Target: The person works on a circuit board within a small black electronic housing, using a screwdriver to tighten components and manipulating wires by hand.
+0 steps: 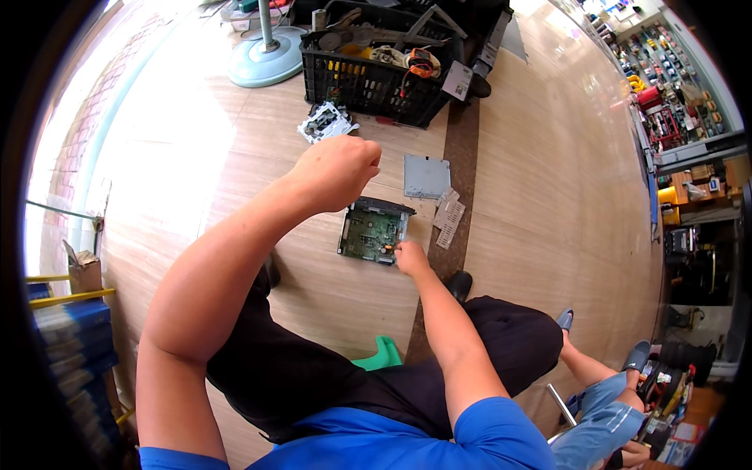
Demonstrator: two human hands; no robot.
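**A:** ok so what are we nervous about? The opened electronics unit (371, 232) is flat on the floor (540, 188), ahead of our black shoe (459, 285), green circuit board (362, 240) facing up with nothing over it.

**B:** that bare board, mostly. Our left grip (362, 166) is raised over toward the unit's far left corner, fingers curled in, and we can't tell if there's anything inside it. If there is and it slips, it could come down on the components.

**A:** and the right grip (400, 256)?

**B:** at the near right corner, fingertips at the edge. Can't tell whether we're pinching it or just resting there. If that's our only steadying point, a hard push from the left side could spin the unit, since smooth tile won't hold it much. Fingers that close could also snag something small on the board.

**A:** what about the loose bits?

**B:** the grey metal plate (427, 176) and pale slotted piece (449, 219) lie off to the right, just beside each other. Easy to kick or bend if we shift that foot carelessly. The white mechanism (325, 123) is by the black crate (368, 88), and tools are piled above the crate's rim, so one bump and we'd maybe have something heavy dropping on it.
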